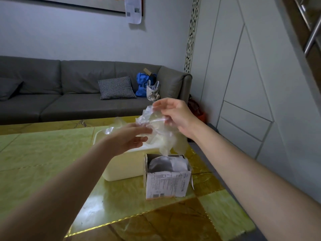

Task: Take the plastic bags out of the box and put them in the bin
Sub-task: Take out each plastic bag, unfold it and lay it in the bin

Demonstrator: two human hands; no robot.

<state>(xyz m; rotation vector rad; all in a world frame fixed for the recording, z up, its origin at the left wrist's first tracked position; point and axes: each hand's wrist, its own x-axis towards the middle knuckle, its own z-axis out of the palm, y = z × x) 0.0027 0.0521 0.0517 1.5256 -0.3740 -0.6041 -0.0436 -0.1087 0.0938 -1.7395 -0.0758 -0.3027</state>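
Note:
A crumpled clear plastic bag (160,132) hangs in the air above the cream bin (125,165) and the open white cardboard box (166,181). My right hand (175,113) pinches the bag's top edge between thumb and fingers. My left hand (129,138) reaches in from the left with fairly straight fingers that touch the bag's side over the bin. More clear plastic (114,126) lies in the bin behind my left hand. Inside the box another bag (165,164) shows as a pale crumple.
The bin and box stand on a yellow-green patterned table (52,153) near its right edge. Behind it is a grey sofa (69,94) with a checked cushion (116,87) and a blue bag (143,84). White cabinet panels (243,93) stand at the right.

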